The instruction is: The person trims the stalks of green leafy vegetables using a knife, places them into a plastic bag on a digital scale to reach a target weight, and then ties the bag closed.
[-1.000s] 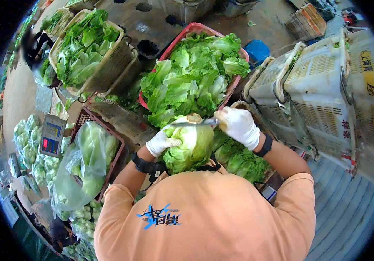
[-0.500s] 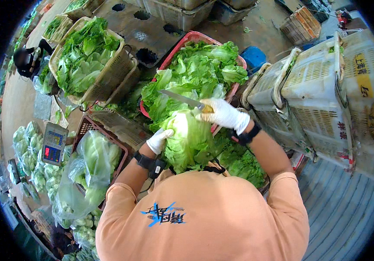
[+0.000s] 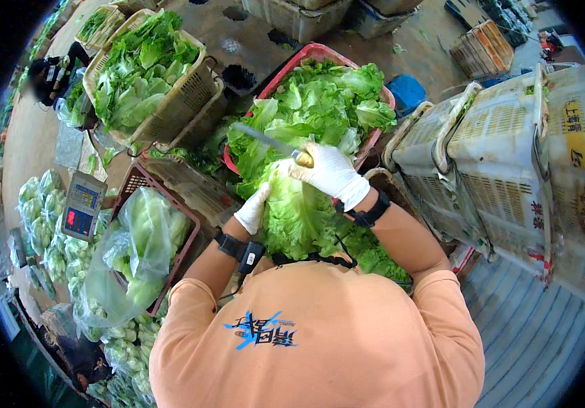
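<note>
A head of lettuce [image 3: 297, 221] with loose green leaves stands in front of my chest. My left hand [image 3: 254, 208], in a white glove, is closed against its left side. My right hand [image 3: 333, 175], also gloved in white, grips the yellow handle of a knife [image 3: 265, 140] and rests over the top right of the head. The blade points away to the far left, above the leaves. Beyond my hands, a red crate [image 3: 382, 92] is heaped with loose lettuce leaves [image 3: 309, 98]. The right fingertips and the top of the head partly hide each other.
Far left, a pale crate [image 3: 163, 122] overflows with leaves. Left of me are a maroon crate [image 3: 194, 224] holding bagged lettuce [image 3: 146, 234], and a scale [image 3: 83, 206]. Large pale crates [image 3: 496, 146] stand on the right. A person [image 3: 51, 78] crouches far left; a blue container [image 3: 406, 93] sits behind.
My right hand has moved left and inward, onto the top of the lettuce, with the knife still in it. The pale top of the head is now mostly covered. The whole view has shifted slightly.
</note>
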`<state>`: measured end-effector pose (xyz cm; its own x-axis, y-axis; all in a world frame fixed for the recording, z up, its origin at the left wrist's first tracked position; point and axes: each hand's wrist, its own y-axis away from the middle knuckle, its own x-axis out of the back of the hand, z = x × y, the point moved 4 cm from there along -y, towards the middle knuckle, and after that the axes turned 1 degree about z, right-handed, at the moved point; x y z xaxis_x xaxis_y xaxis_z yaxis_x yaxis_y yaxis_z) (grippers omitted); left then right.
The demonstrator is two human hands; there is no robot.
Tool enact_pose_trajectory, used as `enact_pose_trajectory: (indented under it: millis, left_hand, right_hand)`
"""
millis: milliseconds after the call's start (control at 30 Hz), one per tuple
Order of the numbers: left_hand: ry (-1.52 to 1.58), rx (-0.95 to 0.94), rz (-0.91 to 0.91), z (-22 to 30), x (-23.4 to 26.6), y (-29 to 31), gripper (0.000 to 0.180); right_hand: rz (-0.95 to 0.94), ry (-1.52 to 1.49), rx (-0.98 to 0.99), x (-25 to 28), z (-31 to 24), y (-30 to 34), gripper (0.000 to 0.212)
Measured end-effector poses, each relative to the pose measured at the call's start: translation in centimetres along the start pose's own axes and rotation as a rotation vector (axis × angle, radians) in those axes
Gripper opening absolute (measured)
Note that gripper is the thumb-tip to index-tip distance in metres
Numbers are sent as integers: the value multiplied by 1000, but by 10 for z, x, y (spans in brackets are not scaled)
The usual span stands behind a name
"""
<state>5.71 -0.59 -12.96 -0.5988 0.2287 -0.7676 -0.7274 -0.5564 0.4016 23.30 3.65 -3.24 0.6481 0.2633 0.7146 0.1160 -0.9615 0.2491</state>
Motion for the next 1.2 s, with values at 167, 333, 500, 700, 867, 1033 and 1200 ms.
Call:
enact_pose_trajectory:
  millis: [167,333,500,700,867,1033,1200]
  left_hand:
    - [-13,61,-15,7,-18,-5,82]
    - [17,124,-84,10,-17,-8,73]
    - [94,147,-68,-3,-8,-13,72]
    - [226,141,15,-17,6,-16,69]
    - [532,136,64,-7,10,-7,60]
    - [275,-40,221,14,-7,-14,54]
    - [-320,-164,310,41,-41,-28,54]
  right_hand:
    - [-244,37,6,9,10,-8,44]
    - [-505,115,52,25,0,-24,41]
    - [-789,2,20,30,4,-39,31]
    - [-719,-147,217,59,30,-72,35]
    - [314,118,4,110,49,-68,33]
    - [-268,-428,-323,-26,51,15,54]
    - [36,-1148,-161,-43,76,49,89]
